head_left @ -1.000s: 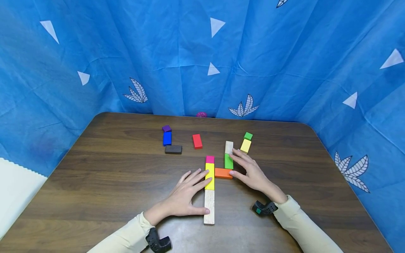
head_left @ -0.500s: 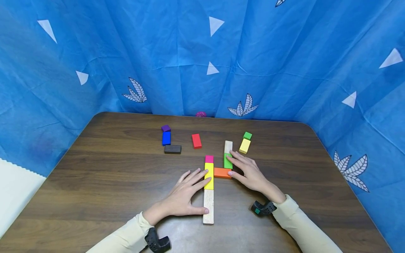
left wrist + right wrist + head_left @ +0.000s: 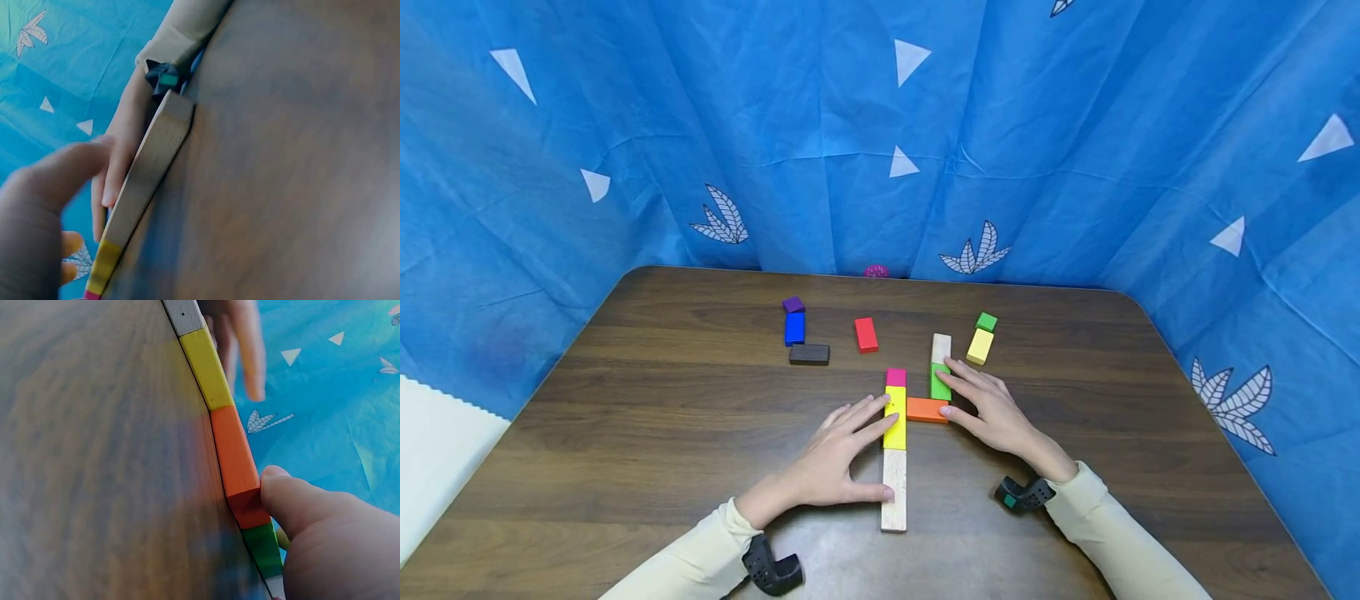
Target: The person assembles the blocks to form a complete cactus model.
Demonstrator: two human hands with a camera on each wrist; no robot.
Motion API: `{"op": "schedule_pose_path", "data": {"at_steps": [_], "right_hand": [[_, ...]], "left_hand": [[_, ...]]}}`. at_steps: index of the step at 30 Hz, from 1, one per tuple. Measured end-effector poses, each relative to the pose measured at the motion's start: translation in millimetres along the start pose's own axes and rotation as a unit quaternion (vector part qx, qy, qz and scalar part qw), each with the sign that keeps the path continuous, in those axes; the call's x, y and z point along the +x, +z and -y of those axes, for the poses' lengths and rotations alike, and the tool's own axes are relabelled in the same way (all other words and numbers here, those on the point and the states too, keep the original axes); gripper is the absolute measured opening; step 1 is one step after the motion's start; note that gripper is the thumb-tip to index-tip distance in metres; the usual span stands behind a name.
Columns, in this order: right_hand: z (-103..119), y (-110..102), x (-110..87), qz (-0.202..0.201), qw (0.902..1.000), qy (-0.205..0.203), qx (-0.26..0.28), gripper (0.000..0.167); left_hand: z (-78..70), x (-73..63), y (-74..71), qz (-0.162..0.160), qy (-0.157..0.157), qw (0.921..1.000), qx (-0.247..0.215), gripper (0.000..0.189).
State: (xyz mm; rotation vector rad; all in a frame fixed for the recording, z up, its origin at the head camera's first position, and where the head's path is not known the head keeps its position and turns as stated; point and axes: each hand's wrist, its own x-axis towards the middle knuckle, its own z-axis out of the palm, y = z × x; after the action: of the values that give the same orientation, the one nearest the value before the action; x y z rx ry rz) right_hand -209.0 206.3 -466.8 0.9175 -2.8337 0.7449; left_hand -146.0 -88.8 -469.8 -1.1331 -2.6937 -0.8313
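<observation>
Flat on the table lies a column of a pink block, a bright yellow block and a long bare-wood block. From the yellow one's right side runs an orange block; a green block and a pale wood block extend up from its far end. My left hand spreads over the column, fingertips by the yellow block; its thumb looks raised in the left wrist view. My right hand rests its thumb against the orange block's end, fingers at the green block.
At the back left lie a purple block, a blue block and a black block. A red block lies further right. A pale yellow block and a small green block sit beyond the right hand.
My left hand has shifted slightly left and away from the body, its fingers drawing back from the yellow block. The right hand's fingers moved slightly onto the green block, then stayed. The blocks keep their arrangement.
</observation>
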Motion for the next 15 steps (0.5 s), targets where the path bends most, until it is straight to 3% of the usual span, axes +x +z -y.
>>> {"op": "schedule_pose_path", "data": {"at_steps": [5,9,12,15], "right_hand": [[-1,-1,0.5,-0.010,0.9999,-0.012,-0.003,0.059],[-1,1,0.3,-0.010,0.9997,-0.020,-0.005,0.059],[-2,2,-0.5,-0.008,0.9998,-0.016,-0.005,0.059],[-2,2,-1.3,-0.010,0.9998,-0.016,-0.005,0.059]], "left_hand": [[15.9,23.8,-21.0,-0.088,-0.017,0.9960,0.004,0.082],[36.5,48.4,-38.6,-0.142,-0.067,0.9875,-0.010,0.075],[52.6,65.9,-47.1,-0.150,-0.111,0.9821,-0.026,0.074],[66.1,81.1,-51.2,-0.130,-0.150,0.9794,-0.036,0.076]]}}
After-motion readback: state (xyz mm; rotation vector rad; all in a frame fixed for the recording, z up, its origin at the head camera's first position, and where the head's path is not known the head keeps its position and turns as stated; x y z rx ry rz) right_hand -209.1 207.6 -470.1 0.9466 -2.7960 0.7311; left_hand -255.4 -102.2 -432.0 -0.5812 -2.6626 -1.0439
